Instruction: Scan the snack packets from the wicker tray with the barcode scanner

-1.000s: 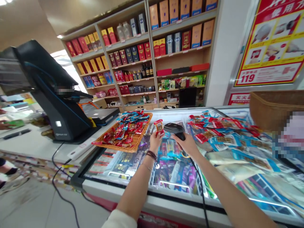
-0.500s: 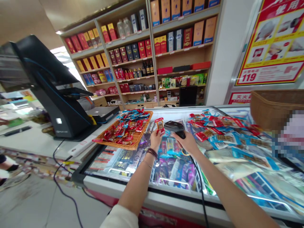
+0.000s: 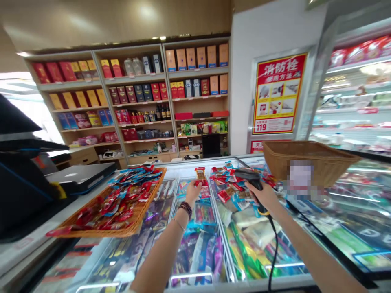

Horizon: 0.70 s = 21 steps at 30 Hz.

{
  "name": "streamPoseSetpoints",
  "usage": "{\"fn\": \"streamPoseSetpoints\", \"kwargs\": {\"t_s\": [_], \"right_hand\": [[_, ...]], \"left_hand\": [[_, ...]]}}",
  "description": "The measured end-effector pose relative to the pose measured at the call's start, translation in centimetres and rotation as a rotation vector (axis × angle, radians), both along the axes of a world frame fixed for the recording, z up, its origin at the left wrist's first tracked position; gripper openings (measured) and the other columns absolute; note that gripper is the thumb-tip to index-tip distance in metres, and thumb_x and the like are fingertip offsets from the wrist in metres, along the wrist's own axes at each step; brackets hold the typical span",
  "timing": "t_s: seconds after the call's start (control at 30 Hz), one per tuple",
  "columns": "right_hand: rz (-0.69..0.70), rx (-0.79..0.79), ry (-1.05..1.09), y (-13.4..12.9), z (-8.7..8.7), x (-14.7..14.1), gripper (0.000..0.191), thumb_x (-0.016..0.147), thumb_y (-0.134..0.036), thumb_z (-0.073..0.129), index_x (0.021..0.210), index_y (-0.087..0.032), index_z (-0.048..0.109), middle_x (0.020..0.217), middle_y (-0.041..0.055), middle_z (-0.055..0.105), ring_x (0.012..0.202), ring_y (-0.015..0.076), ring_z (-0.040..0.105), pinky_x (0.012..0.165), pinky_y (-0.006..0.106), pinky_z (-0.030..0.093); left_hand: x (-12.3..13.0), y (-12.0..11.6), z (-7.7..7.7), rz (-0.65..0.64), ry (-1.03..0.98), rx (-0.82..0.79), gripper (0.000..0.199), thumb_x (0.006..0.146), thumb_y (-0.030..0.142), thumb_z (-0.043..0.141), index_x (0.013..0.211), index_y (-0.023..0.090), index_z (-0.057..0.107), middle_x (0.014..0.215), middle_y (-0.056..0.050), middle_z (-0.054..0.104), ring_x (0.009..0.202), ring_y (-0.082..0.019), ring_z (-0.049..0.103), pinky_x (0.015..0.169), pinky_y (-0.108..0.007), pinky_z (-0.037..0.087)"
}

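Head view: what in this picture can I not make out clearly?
Red packet in the left hand: label too small to read.
Barcode scanner: grip hidden by the right hand.
Wicker basket: inside hidden by its wall.
Patch over the basket: pixelated.
Black checkout terminal: cut off by the left edge.

Wooden shelves (image 3: 198, 74) along the back wall hold rows of boxed liquor (image 3: 189, 59) and wine bottles (image 3: 161, 113). Nearer, a glass-topped freezer (image 3: 183, 162) carries a woven tray (image 3: 91, 235) heaped with red snack packets (image 3: 122, 203), and a wicker basket (image 3: 305, 162). On the desk (image 3: 27, 254) beside it sits a laptop (image 3: 81, 173).
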State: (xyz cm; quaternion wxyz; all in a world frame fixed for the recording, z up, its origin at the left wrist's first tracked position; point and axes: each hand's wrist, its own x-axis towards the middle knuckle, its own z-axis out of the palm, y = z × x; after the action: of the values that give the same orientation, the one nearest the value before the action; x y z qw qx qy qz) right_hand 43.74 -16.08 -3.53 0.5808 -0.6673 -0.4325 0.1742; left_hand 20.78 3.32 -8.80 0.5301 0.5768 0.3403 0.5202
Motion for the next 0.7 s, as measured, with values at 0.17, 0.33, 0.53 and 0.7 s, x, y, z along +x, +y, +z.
{"fn": "streamPoseSetpoints", "kwargs": {"t_s": [0.17, 0.33, 0.53, 0.7], "right_hand": [[-0.149, -0.040, -0.064, -3.6, -0.1, 5.0, 0.045, 0.069, -0.064, 0.065, 0.055, -0.024, 0.048, 0.037, -0.0004, 0.051, 0.032, 0.0151, 0.047, 0.040, 0.029, 0.039], [-0.195, -0.055, -0.065, -5.0, -0.6, 5.4, 0.045, 0.070, -0.065, 0.063, 0.055, -0.025, 0.048, 0.038, 0.0005, 0.052, 0.033, 0.0155, 0.048, 0.042, 0.030, 0.040], [-0.126, -0.038, -0.033, -3.1, -1.6, 2.5, 0.044, 0.069, -0.066, 0.063, 0.057, -0.026, 0.048, 0.038, -0.0009, 0.050, 0.033, 0.0160, 0.047, 0.039, 0.029, 0.038], [0.027, 0.005, -0.024, 0.5, -1.4, -2.1, 0.045, 0.070, -0.066, 0.065, 0.059, -0.026, 0.049, 0.039, -0.0011, 0.051, 0.034, 0.0164, 0.048, 0.039, 0.029, 0.038]], "left_hand": [[8.1, -1.7, 3.2, -0.278, -0.085, -0.134, 0.019, 0.071, 0.021, 0.079, 0.086, 0.014, 0.070, 0.081, -0.009, 0.074, 0.083, -0.022, 0.074, 0.090, -0.039, 0.056], [11.5, -4.3, 5.0, -0.509, -0.212, -0.182, 0.052, 0.069, 0.015, 0.079, 0.120, 0.019, 0.067, 0.133, -0.016, 0.064, 0.114, -0.025, 0.067, 0.108, -0.040, 0.046], [6.0, -4.2, 4.4, -0.449, -0.124, -0.106, 0.042, 0.069, 0.022, 0.080, 0.110, 0.017, 0.074, 0.132, -0.015, 0.065, 0.120, -0.028, 0.063, 0.111, -0.042, 0.042], [-4.5, -2.0, 5.0, -0.152, -0.016, 0.036, 0.039, 0.067, 0.028, 0.079, 0.104, 0.016, 0.076, 0.123, -0.015, 0.070, 0.114, -0.030, 0.066, 0.104, -0.042, 0.046]]}}
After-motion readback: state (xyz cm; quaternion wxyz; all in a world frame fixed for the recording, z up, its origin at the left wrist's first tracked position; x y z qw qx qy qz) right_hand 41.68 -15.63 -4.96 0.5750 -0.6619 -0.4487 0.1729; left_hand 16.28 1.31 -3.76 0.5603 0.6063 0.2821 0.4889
